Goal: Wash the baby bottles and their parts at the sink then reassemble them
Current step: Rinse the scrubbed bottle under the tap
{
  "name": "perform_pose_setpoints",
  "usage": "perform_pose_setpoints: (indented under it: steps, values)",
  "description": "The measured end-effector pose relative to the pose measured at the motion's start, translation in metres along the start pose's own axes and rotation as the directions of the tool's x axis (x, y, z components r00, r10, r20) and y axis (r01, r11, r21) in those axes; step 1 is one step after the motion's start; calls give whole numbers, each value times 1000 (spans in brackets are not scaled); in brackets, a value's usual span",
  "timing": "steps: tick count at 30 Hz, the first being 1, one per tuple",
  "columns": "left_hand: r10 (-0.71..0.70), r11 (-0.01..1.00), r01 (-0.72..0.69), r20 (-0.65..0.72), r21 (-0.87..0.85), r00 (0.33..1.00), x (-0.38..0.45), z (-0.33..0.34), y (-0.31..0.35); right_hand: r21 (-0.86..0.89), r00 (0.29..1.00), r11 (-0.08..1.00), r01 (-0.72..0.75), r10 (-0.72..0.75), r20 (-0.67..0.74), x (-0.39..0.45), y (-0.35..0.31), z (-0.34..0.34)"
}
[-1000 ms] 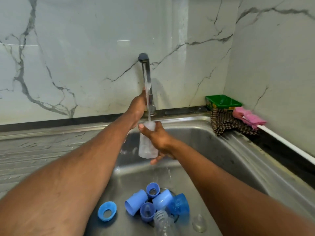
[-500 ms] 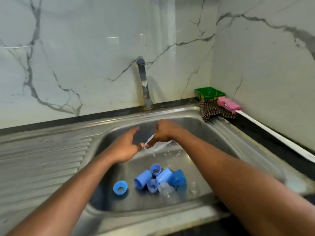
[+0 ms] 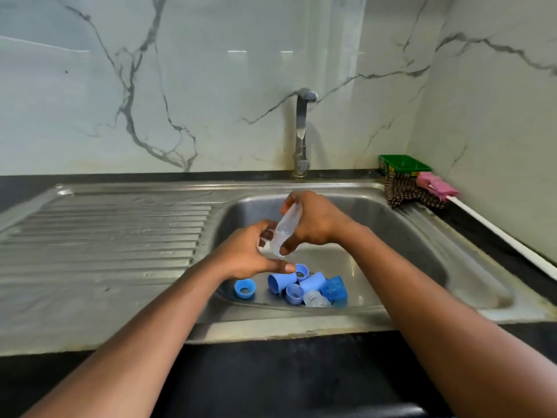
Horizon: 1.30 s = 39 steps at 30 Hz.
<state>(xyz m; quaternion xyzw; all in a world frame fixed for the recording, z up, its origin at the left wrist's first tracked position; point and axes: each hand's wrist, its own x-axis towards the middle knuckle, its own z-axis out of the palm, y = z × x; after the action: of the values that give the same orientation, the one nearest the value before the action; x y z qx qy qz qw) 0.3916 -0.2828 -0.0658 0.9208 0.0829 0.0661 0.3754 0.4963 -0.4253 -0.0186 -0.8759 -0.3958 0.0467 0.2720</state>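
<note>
From my head view, I am holding the clear bottle over the sink, tipped mouth down. My right hand is wrapping its fingers round it. My left hand is touching its mouth, fingers loosely curled. I think I should be tipping all the water out and gripping tight, because wet plastic is slippery. The blue parts are lying below.

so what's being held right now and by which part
The right hand grips the clear bottle around its body, tilted over the sink. The left hand touches its lower end; whether it grips cannot be told.
</note>
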Motion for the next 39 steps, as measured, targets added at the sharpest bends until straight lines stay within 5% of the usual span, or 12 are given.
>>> perform_pose_setpoints:
  steps: [4, 10, 15, 20, 22, 25, 30, 33, 39]
  values:
    - [38, 996, -50, -168, -68, 985, 5, -12, -5, 244, 991, 964, 103, -79, -109, 0, 0, 11]
    - [82, 978, -124, -235, -166, 968, 6, -23, 1, 566, 978, 819, 99, 24, -207, -5, 12, 10]
    - [67, 986, -100, -229, -137, 971, -14, -35, 2, 828, 975, 540, 152, 58, -216, -13, -16, 17]
    - [-88, 989, 107, -188, 97, 978, -72, -71, -16, 603, 980, 773, 196, -137, -144, -10, -75, 36]
    - [-157, 960, 215, -289, 180, 944, -106, -95, -38, 480, 959, 830, 284, -243, -146, -6, -111, 50]
    - [-193, 924, 325, -485, 203, 853, -155, -125, -69, 420, 880, 778, 468, -364, -306, -4, -171, 82]
    - [-202, 846, 500, -755, 186, 623, -235, -154, -100, 603, 919, 699, 384, -354, -174, 2, -261, 148]
    - [-246, 793, 591, -809, 148, 533, -272, -164, -117, 661, 914, 651, 374, -379, -144, -4, -301, 182]
    - [-334, 772, 632, -804, 67, 492, -304, -171, -133, 590, 897, 684, 429, -397, -192, -15, -314, 214]
